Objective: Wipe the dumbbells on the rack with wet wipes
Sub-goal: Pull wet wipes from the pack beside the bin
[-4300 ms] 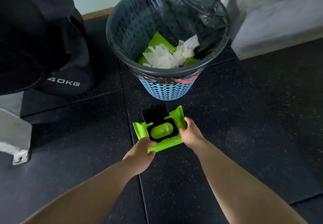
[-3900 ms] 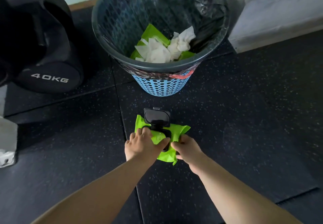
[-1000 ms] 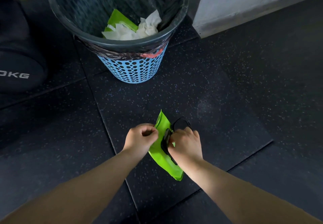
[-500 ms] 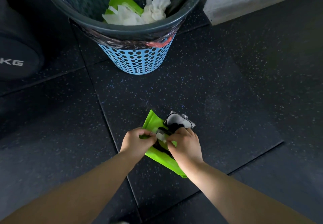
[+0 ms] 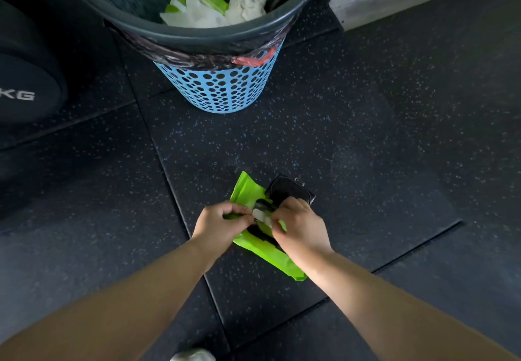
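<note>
Two hands are held over the floor (image 5: 366, 140) before the bin (image 5: 217, 90). At the left edge of view a dumbbell (image 5: 25, 90) is seen, not yet wiped. The left hand (image 5: 222, 224) is closed on the green pack (image 5: 248, 194), steadying it. A second ago the lid (image 5: 290, 190) was down and no wipe showed — now it is flipped open, and a white wipe (image 5: 260, 215) is pinched by the right hand (image 5: 298, 226) at the opening. A fresh wipe is judged nearly drawn — wiping can follow.
</note>
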